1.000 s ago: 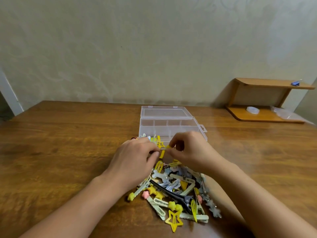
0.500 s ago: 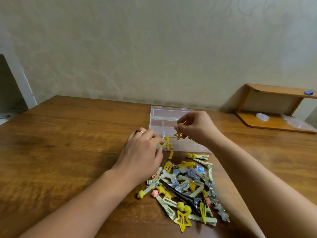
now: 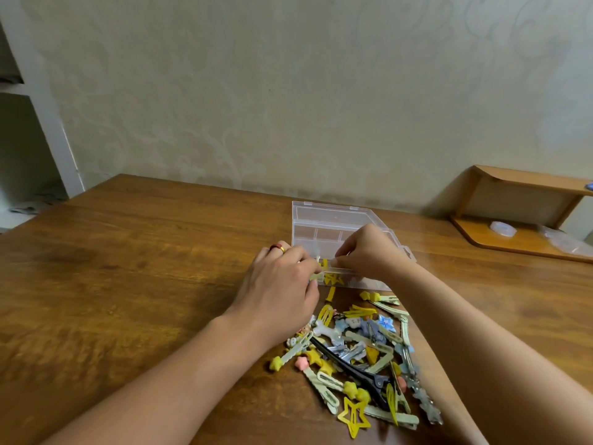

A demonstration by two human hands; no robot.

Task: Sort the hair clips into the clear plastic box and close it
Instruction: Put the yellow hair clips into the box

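Your left hand point(image 3: 282, 284) and right hand point(image 3: 365, 252) meet fingertip to fingertip over the near edge of the open clear plastic compartment box point(image 3: 324, 224), both pinching a small yellow hair clip point(image 3: 324, 263). At six o'clock from the box, a loose heap of yellow, pale green, blue and black hair clips point(image 3: 359, 358) lies on the brown wooden table point(image 3: 128, 268)

Table point(image 3: 128, 268): wood, brown grain, semi-gloss sheen. Box point(image 3: 324, 220): clear plastic, smooth, glossy. Clips point(image 3: 362, 358): mostly matt pastel plastic; black clip point(image 3: 349, 367) glossy; a few look bare silvery metal. Wall point(image 3: 288, 91): matt, faint embossed pattern. Shelf point(image 3: 526, 181): smooth wood.
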